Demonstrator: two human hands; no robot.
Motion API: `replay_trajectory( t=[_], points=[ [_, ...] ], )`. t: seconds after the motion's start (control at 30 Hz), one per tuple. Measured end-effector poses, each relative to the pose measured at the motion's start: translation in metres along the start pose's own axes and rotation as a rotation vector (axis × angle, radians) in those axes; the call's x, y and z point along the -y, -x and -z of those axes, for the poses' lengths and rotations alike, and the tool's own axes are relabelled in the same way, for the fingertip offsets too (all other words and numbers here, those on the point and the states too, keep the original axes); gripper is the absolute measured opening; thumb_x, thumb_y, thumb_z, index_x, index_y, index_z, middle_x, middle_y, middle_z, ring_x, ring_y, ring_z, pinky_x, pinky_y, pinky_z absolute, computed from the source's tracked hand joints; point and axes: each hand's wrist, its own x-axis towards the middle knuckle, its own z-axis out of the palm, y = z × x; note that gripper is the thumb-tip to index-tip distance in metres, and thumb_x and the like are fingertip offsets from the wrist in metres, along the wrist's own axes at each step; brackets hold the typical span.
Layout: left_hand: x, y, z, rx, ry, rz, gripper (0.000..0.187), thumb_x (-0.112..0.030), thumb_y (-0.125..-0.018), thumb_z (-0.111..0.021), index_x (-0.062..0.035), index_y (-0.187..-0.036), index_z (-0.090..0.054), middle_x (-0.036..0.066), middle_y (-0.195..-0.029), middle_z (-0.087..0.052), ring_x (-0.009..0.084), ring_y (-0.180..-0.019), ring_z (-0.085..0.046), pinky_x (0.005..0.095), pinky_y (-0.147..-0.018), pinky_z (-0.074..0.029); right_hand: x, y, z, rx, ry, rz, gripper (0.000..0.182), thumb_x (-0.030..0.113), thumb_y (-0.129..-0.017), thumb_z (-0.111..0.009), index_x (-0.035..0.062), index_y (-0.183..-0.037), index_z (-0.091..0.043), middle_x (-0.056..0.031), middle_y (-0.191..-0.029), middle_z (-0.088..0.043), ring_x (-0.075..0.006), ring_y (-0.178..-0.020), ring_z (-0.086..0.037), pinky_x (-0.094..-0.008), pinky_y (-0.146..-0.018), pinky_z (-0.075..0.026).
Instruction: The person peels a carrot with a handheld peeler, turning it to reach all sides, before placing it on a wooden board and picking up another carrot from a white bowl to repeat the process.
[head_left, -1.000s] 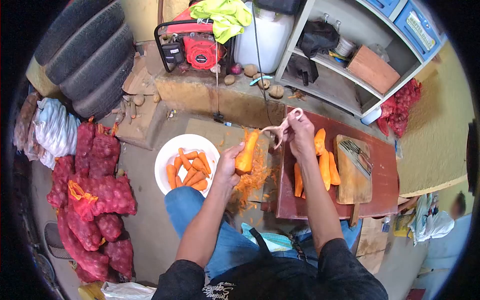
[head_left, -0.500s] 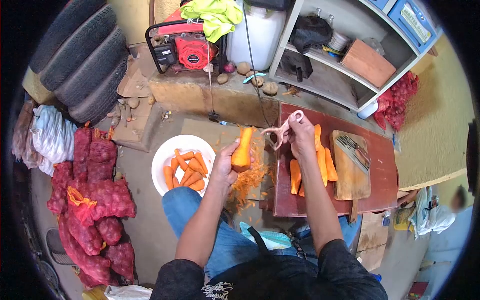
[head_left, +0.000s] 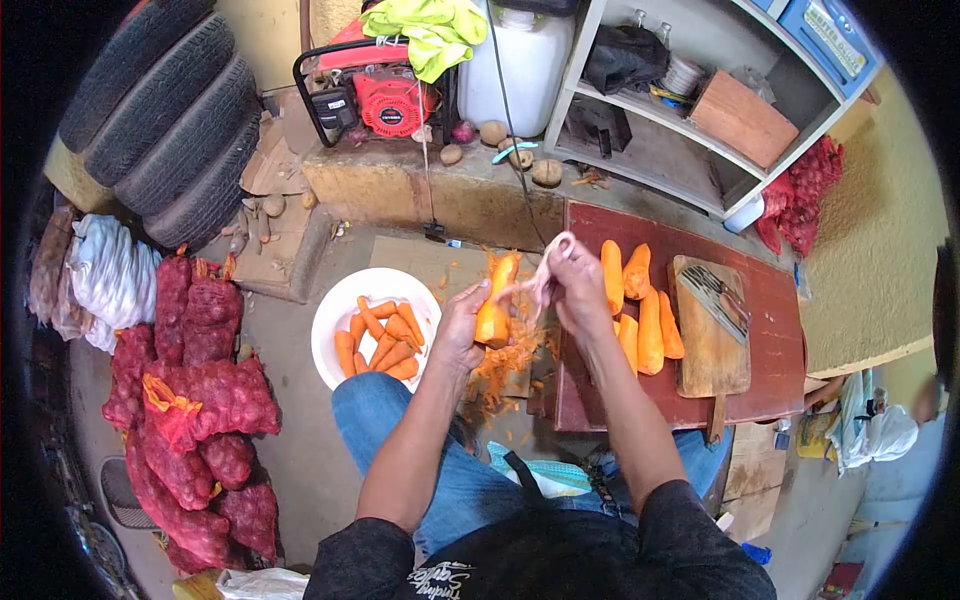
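My left hand [head_left: 463,325] is wrapped round a carrot [head_left: 497,300] held upright over the floor. A pale pink Y-shaped peeler [head_left: 547,268] is gripped in my right hand [head_left: 578,285], its head at the carrot's side and slightly blurred. Orange peelings [head_left: 500,375] lie scattered below on the floor and a flat sheet. To the left, several unpeeled carrots fill a white basin [head_left: 325,325]. Several peeled carrots [head_left: 650,335] rest on the red table [head_left: 590,400] beside my right forearm.
A wooden board [head_left: 712,370] with knives [head_left: 715,300] lies on the table. Red mesh sacks of onions [head_left: 215,400] pile up at left, below stacked tyres [head_left: 180,120]. Behind stand a red generator [head_left: 393,103], a white container [head_left: 515,80] and a grey shelf [head_left: 690,120].
My right hand has brought the peeler left and down, from apart to against the carrot. The left hand still holds the carrot. More peeled carrots show on the table as my arm shifts.
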Motion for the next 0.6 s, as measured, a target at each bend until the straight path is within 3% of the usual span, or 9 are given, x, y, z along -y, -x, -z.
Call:
replay_trajectory(
  t=[0.17,0.2,0.3,0.33,0.5,0.6],
  points=[
    [-0.001,0.005,-0.003,-0.028,-0.021,0.047,0.035,-0.035,-0.102,-0.053,-0.0045,-0.117,-0.057,0.014,-0.087,-0.066,0.0211,-0.070,-0.067,0.0394,-0.049,-0.059,0.002,-0.067,0.046,-0.161,0.094,0.193,0.013,0.017,-0.103,-0.055,0.0078,-0.094,-0.052,-0.0066,-0.074,-0.064,-0.0129,-0.057,-0.061,-0.0250,-0.049,-0.049],
    [-0.001,0.007,-0.004,-0.038,-0.009,0.048,0.034,-0.035,-0.102,-0.052,-0.0044,-0.116,-0.058,0.014,-0.088,-0.066,0.0211,-0.071,-0.067,0.0395,-0.050,-0.059,0.007,-0.070,0.049,-0.222,0.057,0.140,0.014,0.018,-0.102,-0.056,0.0076,-0.094,-0.052,-0.0066,-0.074,-0.065,-0.0136,-0.056,-0.061,-0.0248,-0.050,-0.048],
    [0.006,-0.007,0.008,-0.066,0.026,0.008,0.033,-0.034,-0.102,-0.052,-0.0043,-0.114,-0.059,0.012,-0.090,-0.066,0.0208,-0.073,-0.067,0.0407,-0.052,-0.059,0.017,-0.056,0.048,-0.193,0.134,0.056,0.015,0.019,-0.102,-0.057,0.0074,-0.094,-0.052,-0.0066,-0.074,-0.065,-0.0133,-0.055,-0.060,-0.0248,-0.048,-0.048],
    [0.011,-0.012,0.013,-0.081,0.040,-0.010,0.032,-0.034,-0.102,-0.052,-0.0042,-0.113,-0.059,0.012,-0.090,-0.066,0.0206,-0.074,-0.067,0.0412,-0.053,-0.059,0.027,-0.036,0.029,-0.074,0.114,0.050,0.016,0.021,-0.101,-0.059,0.0072,-0.094,-0.053,-0.0051,-0.075,-0.064,-0.0120,-0.056,-0.060,-0.0246,-0.048,-0.047],
    [0.013,-0.017,0.003,-0.044,0.027,-0.093,0.030,-0.030,-0.102,-0.053,-0.0023,-0.112,-0.061,0.008,-0.088,-0.064,0.0194,-0.074,-0.066,0.0415,-0.054,-0.059,0.024,0.024,-0.020,0.119,0.071,-0.113,0.016,0.020,-0.099,-0.062,0.0076,-0.092,-0.055,-0.0015,-0.072,-0.060,-0.0103,-0.055,-0.058,-0.0228,-0.049,-0.047],
    [0.004,-0.005,-0.007,-0.067,-0.026,-0.038,0.030,-0.028,-0.101,-0.054,-0.0018,-0.113,-0.062,0.007,-0.087,-0.063,0.0189,-0.072,-0.066,0.0408,-0.052,-0.060,0.004,0.002,-0.010,0.035,0.079,-0.005,0.015,0.019,-0.099,-0.062,0.0072,-0.092,-0.056,-0.0028,-0.072,-0.063,-0.0109,-0.053,-0.059,-0.0225,-0.048,-0.047]
  ],
)
